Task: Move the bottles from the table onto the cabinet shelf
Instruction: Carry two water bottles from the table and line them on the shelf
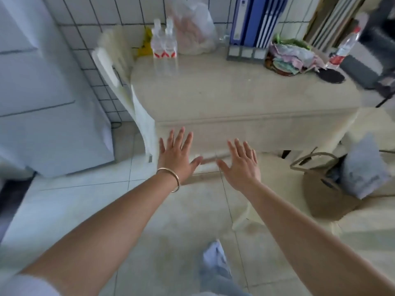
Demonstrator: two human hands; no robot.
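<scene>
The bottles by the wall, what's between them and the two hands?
Only bare tabletop. In the head view, nothing lies between the bottles and the left hand or right hand.

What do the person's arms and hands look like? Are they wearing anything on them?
Both forearms are bare, and there are no gloves or rings that can be seen. The left hand has a thin gold-coloured bangle round its wrist. A bit of pale sleeve shows high on the left arm. The right hand and its wrist have nothing on them.
</scene>
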